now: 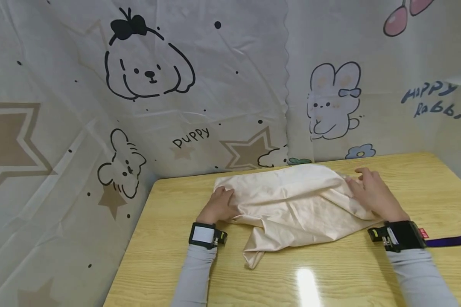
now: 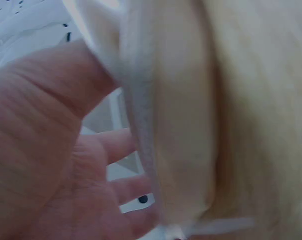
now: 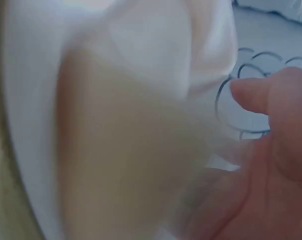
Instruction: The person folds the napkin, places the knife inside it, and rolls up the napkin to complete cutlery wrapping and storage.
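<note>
A cream satin cloth [image 1: 292, 204] lies rumpled across the table, with folds over its middle and one corner trailing toward the front. My left hand [image 1: 218, 205] touches its left end, thumb and fingers spread apart. In the left wrist view the thumb of the left hand [image 2: 66, 150] passes behind the cloth [image 2: 180, 110], hiding its tip. At the cloth's right end is my right hand [image 1: 376, 194]. From the right wrist, the thumb of the right hand [image 3: 275, 165] stands apart from the cloth [image 3: 141, 65], and the other fingers are blurred near its edge.
The cloth lies on a wood-grain table [image 1: 169, 264]. Behind and to the left hangs a white curtain [image 1: 234, 98] printed with cartoon animals and stars. A purple strap [image 1: 451, 241] trails from the right wrist band [image 1: 405, 235]; another band [image 1: 203, 234] circles the left wrist.
</note>
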`<move>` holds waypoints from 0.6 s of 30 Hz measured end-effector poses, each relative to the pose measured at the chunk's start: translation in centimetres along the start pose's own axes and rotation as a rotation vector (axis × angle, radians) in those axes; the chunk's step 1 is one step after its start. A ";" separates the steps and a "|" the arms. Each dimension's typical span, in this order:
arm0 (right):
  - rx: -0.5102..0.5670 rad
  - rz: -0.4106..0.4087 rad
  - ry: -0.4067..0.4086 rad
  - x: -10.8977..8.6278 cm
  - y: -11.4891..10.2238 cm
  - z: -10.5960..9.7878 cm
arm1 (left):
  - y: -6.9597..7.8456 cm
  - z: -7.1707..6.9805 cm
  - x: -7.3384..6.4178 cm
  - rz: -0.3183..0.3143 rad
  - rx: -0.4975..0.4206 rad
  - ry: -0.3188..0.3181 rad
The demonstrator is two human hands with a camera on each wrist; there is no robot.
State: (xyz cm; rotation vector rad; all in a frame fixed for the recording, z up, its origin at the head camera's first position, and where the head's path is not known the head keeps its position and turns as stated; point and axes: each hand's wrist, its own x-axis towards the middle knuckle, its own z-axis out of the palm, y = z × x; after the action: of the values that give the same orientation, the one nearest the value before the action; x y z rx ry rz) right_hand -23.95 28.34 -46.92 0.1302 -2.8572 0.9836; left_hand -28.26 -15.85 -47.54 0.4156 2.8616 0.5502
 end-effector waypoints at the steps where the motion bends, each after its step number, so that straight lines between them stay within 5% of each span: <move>1: -0.003 0.037 -0.052 0.0 0.4 0.0 | 0.0 -0.1 -0.1 -0.006 0.010 -0.014; 8: 0.094 0.021 -0.241 0.2 1.1 0.1 | -0.5 -0.8 -0.3 0.005 0.000 -0.106; 18: 0.159 -0.029 -0.119 0.0 -0.5 -1.4 | -0.8 -0.9 -0.3 0.000 -0.022 -0.132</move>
State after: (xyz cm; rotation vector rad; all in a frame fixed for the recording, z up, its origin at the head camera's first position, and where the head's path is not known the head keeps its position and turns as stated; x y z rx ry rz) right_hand -23.73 28.77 -45.52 0.2516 -2.8696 1.2366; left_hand -28.34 -16.91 -47.01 0.4316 2.7275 0.5326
